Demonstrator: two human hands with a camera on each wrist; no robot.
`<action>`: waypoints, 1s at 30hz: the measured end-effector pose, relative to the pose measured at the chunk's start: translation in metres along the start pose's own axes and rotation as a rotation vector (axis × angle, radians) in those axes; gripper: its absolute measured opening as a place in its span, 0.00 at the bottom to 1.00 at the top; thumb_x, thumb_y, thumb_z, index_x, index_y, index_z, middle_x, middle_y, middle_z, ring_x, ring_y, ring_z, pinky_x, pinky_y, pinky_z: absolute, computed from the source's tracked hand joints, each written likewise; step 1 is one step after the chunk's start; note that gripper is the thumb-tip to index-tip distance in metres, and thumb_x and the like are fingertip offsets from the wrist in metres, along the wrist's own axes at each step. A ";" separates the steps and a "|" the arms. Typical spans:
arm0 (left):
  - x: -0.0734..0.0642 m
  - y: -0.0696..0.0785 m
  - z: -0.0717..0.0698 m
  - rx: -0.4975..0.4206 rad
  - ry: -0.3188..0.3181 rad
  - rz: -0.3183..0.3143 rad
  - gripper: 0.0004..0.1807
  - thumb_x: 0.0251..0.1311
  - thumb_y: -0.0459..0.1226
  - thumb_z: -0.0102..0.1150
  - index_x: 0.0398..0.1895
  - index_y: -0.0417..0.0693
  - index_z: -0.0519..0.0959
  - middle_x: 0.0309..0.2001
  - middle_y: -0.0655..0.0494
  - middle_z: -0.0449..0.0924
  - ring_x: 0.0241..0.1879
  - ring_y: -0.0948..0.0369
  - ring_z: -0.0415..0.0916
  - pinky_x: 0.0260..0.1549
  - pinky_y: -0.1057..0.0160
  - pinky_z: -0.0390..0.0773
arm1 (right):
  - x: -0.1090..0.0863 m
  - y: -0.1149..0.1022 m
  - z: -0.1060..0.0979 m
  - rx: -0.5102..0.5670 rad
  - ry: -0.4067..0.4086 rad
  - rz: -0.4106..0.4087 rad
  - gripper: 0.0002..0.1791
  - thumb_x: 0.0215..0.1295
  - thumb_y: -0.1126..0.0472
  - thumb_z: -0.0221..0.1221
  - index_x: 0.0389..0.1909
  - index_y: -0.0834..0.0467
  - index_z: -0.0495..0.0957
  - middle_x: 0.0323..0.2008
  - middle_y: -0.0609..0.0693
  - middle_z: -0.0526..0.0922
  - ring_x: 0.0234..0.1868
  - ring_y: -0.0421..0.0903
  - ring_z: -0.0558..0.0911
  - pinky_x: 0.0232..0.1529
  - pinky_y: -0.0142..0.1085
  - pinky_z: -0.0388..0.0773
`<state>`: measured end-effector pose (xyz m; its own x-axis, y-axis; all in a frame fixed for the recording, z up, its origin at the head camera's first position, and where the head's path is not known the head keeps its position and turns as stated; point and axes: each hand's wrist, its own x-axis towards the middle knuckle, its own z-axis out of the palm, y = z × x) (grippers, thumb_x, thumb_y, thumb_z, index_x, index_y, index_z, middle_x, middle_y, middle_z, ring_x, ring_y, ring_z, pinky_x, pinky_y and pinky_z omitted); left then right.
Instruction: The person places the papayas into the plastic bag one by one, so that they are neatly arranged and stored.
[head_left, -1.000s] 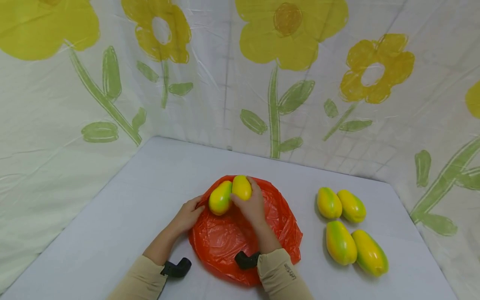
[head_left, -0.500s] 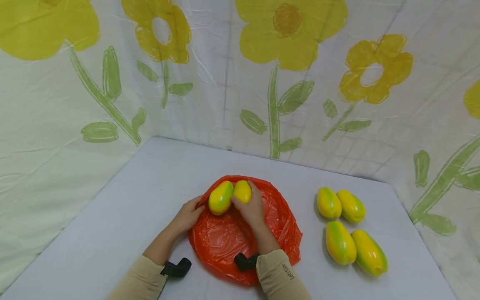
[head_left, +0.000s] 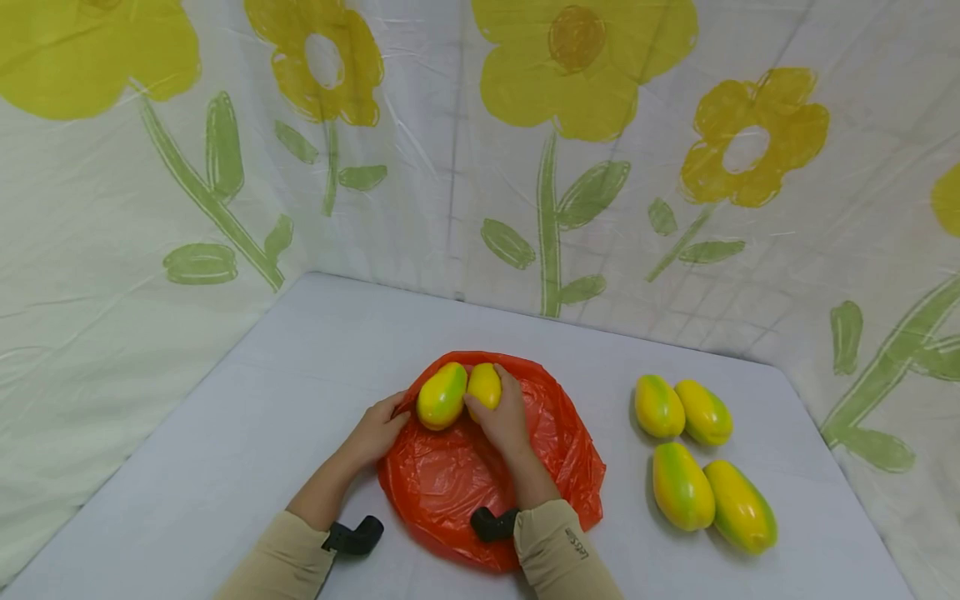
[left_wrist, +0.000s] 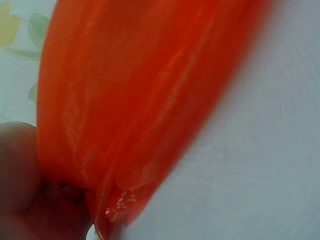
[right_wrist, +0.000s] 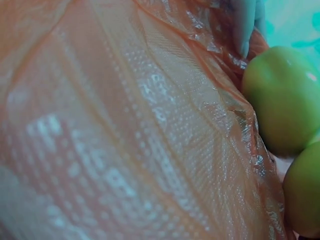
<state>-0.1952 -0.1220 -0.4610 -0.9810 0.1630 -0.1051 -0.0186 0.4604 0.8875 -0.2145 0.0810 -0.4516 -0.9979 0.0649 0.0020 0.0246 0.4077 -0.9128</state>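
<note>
A red plastic bag (head_left: 442, 479) lies spread on the table in the head view, its mouth facing up. My left hand (head_left: 381, 429) grips its left rim; in the left wrist view the bag's side (left_wrist: 135, 95) hangs creased beside that hand (left_wrist: 20, 175). My right hand (head_left: 506, 417) holds a yellow papaya (head_left: 483, 385) over the far part of the bag. Just left of it sits a yellow-green papaya (head_left: 442, 398), inside the rim. In the right wrist view this papaya (right_wrist: 282, 97) lies by the left fingers (right_wrist: 244, 25), with the held papaya (right_wrist: 305, 192) partly cut off below.
Several more papayas lie on the right of the white table (head_left: 247, 400): two at the back, one of them this papaya (head_left: 660, 407), and two nearer, including this papaya (head_left: 682, 487). A flower-printed curtain (head_left: 420, 167) stands behind the table.
My right hand has lowered its papaya slightly into the bag beside the other one. My left hand keeps its place on the rim.
</note>
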 end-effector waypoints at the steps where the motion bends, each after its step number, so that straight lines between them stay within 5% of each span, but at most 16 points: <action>1: 0.000 0.000 0.000 0.002 -0.002 0.003 0.23 0.67 0.33 0.40 0.66 0.41 0.64 0.61 0.41 0.70 0.52 0.53 0.74 0.50 0.53 0.78 | 0.000 0.001 0.000 0.000 -0.003 -0.005 0.42 0.53 0.55 0.64 0.69 0.53 0.56 0.63 0.52 0.64 0.55 0.52 0.69 0.57 0.50 0.72; 20: 0.002 0.000 0.001 -0.001 -0.005 0.014 0.24 0.67 0.33 0.41 0.66 0.41 0.63 0.62 0.43 0.69 0.57 0.50 0.72 0.55 0.50 0.74 | -0.004 -0.006 -0.013 0.004 0.005 0.004 0.41 0.55 0.52 0.63 0.69 0.50 0.56 0.66 0.52 0.61 0.59 0.54 0.67 0.59 0.53 0.70; 30: 0.002 0.000 0.000 -0.008 -0.007 0.016 0.24 0.67 0.33 0.41 0.66 0.41 0.63 0.62 0.42 0.70 0.57 0.51 0.72 0.55 0.50 0.74 | -0.009 -0.013 -0.047 0.013 -0.069 0.088 0.46 0.54 0.48 0.64 0.71 0.45 0.50 0.71 0.54 0.55 0.69 0.60 0.57 0.63 0.62 0.60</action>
<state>-0.1969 -0.1215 -0.4617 -0.9799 0.1762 -0.0935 -0.0042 0.4505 0.8928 -0.2034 0.1179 -0.4210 -0.9937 0.0370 -0.1055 0.1116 0.3912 -0.9135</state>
